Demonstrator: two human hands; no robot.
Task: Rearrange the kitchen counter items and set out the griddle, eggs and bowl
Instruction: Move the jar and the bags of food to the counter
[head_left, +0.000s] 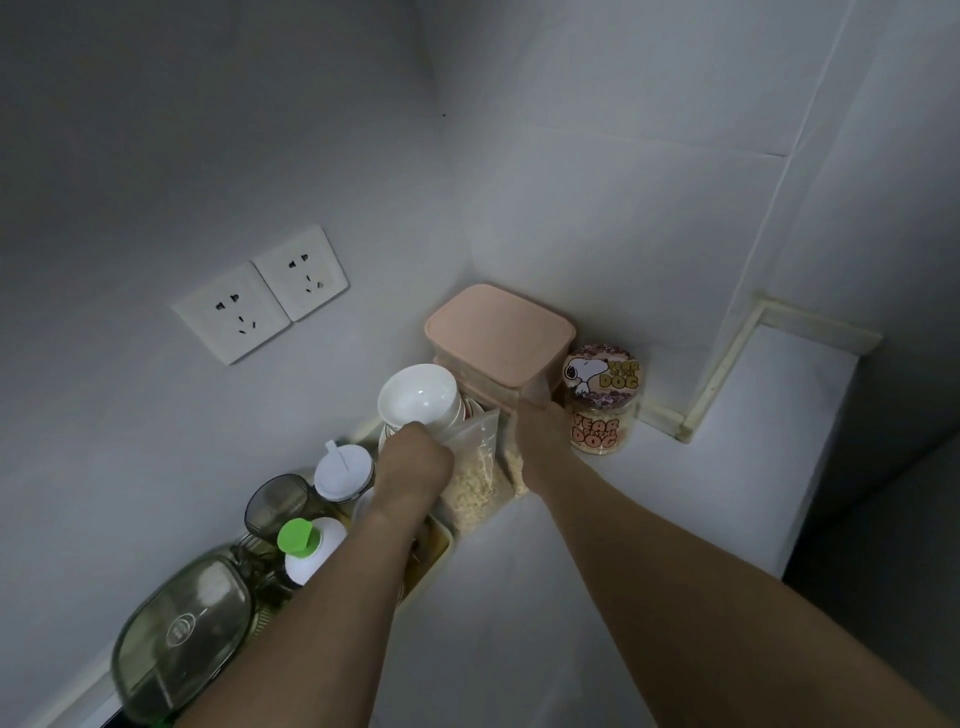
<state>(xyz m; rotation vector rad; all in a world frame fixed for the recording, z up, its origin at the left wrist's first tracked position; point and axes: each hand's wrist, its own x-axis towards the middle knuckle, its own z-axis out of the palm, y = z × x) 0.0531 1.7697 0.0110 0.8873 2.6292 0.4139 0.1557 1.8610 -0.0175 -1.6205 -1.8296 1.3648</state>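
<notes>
White bowl (418, 397) sits on top of a stack of dishes against the back wall, at about 11 o'clock from the left hand (413, 465). That hand reaches in from 6 o'clock with its fingers curled at the lower rim of the bowl and the upper edge of a clear zip bag of oats (475, 480); which of the two the grip actually holds I cannot tell. The bag stands on the desk (519, 597) just at 3 o'clock of the left hand.

The right hand (540, 434) stretches toward the corner, its grip closed around the near lower corner of a clear box with a pink lid (501, 335). A second portion of oats shows just below this hand, partly hidden by the wrist. At 3 o'clock of the box, just beside it, stands a round jar (602, 400) printed with a cartoon dog.

At 7 o'clock from the bowl are a white-capped container (343, 473), a smoky drinking glass (278, 501), a white bottle with a green cap (306, 545) and, nearest the lower left edge, a domed glass lid (182, 629). Two wall sockets (260, 293) are set in the wall at 10 o'clock above them.
</notes>
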